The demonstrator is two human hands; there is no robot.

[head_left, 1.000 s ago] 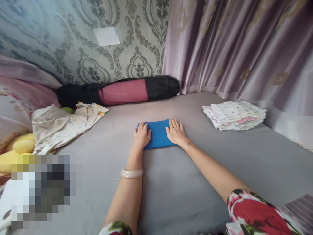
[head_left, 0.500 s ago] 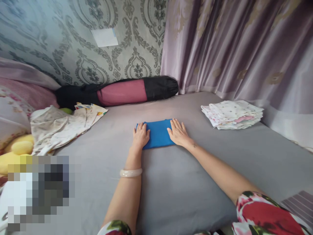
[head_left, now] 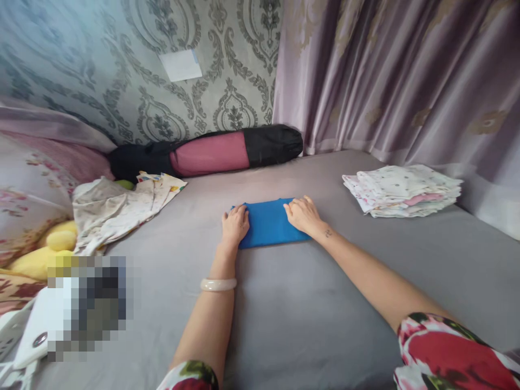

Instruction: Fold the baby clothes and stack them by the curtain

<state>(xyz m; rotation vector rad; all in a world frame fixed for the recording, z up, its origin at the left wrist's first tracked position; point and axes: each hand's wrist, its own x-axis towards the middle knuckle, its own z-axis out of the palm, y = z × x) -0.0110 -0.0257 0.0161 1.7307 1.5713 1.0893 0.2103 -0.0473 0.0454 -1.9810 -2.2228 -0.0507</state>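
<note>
A flat blue folded cloth (head_left: 268, 223) lies on the grey bed sheet (head_left: 292, 303) in front of me. My left hand (head_left: 235, 225) is at its left edge, fingers bent down over the far left corner and thumb on the fabric. At the opposite edge, my right hand (head_left: 304, 216) has its fingers curled round the right side of the cloth. Both sets of fingertips are partly hidden. The cloth rests flat between the two hands.
Folded white patterned cloths (head_left: 406, 190) are stacked at the right. Crumpled pale cloth (head_left: 117, 211) and a yellow plush toy (head_left: 40, 257) lie at the left. A long black-and-pink bag (head_left: 211, 154) lines the wall. A white device (head_left: 44, 325), partly blurred out, is at lower left.
My right hand has gone from lying flat with fingers stretched to curled at the cloth's right edge. The left fingers have bent more. The view has shifted slightly.
</note>
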